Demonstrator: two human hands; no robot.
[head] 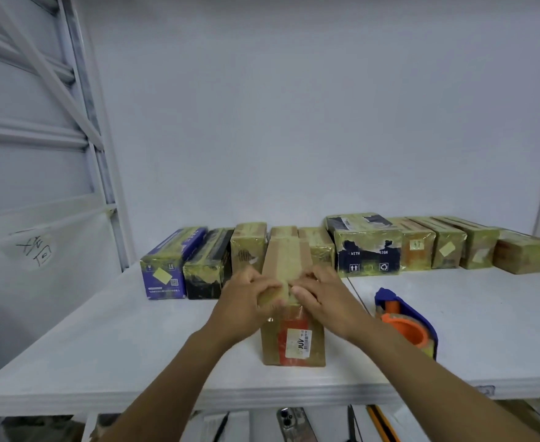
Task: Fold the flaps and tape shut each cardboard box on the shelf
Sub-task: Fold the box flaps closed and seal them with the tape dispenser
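Both hands meet at the near top edge of a cardboard box (pixel 294 341). The left hand (pixel 249 298) curls its fingers over the corner of the edge, thumb on top. The right hand (pixel 323 296) also has its fingers bent, and it grips the same edge just beside the left. A strip of tape (pixel 286 260) runs along the top of the box, over the closed flaps, so whatever is inside is hidden.

Nearest, below the shelf's front lip, a phone (pixel 292 422) lies on a lower level. The box stands on the white shelf (pixel 135 339), near its front edge, with an orange patch and a white label on its near face. Just to its right lies a blue tape dispenser (pixel 421 320) holding an orange-cored roll, partly covered by the right forearm.

Further back, a row of boxes lines the wall, all shut and wrapped in yellowish tape. From the left come a blue box (pixel 166 269), then a black box (pixel 208 269), then several brown ones. Right of centre is a taller dark box (pixel 367 247) printed "WITH" and "SIGN", with more brown boxes beyond it, ending with the last box (pixel 523 253). None shows its contents.
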